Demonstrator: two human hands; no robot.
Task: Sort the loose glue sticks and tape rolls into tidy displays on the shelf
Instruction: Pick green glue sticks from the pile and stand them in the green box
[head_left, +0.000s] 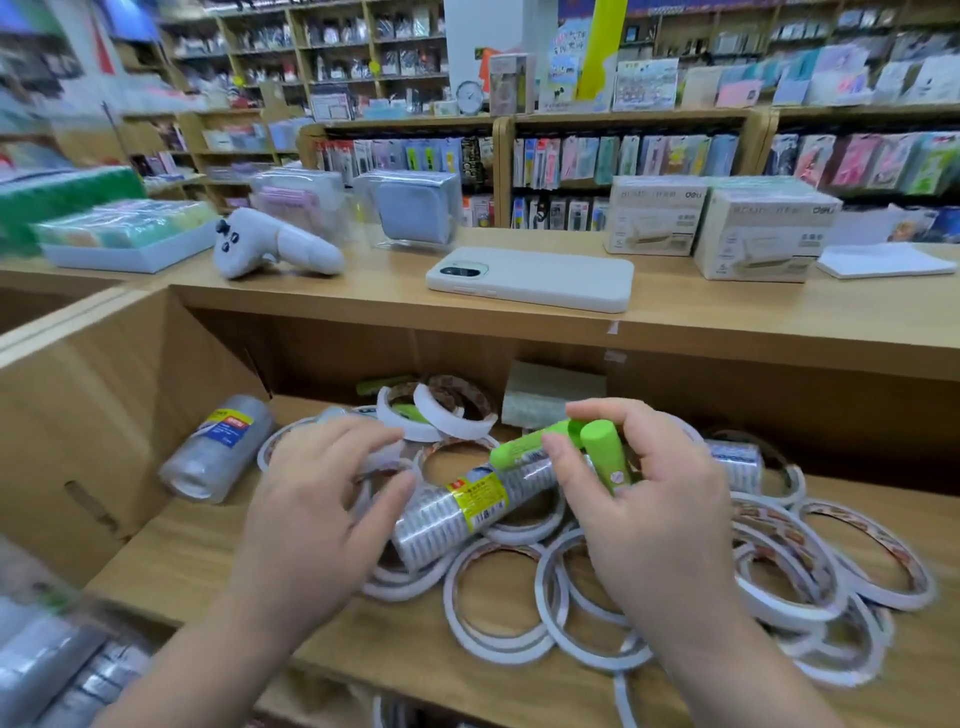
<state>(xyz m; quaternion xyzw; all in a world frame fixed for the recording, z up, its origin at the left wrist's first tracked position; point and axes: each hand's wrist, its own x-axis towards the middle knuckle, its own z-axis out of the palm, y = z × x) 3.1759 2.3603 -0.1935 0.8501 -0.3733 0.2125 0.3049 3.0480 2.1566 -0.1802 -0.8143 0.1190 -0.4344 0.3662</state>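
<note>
Two green glue sticks (602, 453) pinched in right hand (660, 499) grip, left hand (317, 499) grip wide over half-hidden tape rolls (441, 519)

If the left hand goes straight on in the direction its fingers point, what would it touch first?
Most likely the loose white tape rings that lie just beyond the fingertips of the left hand. Depth is unclear, so the hand may be hovering slightly above them.

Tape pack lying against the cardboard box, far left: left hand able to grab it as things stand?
Probably yes. The left hand looks empty, and the tape pack lies close to its left with nothing on top of it.
</note>
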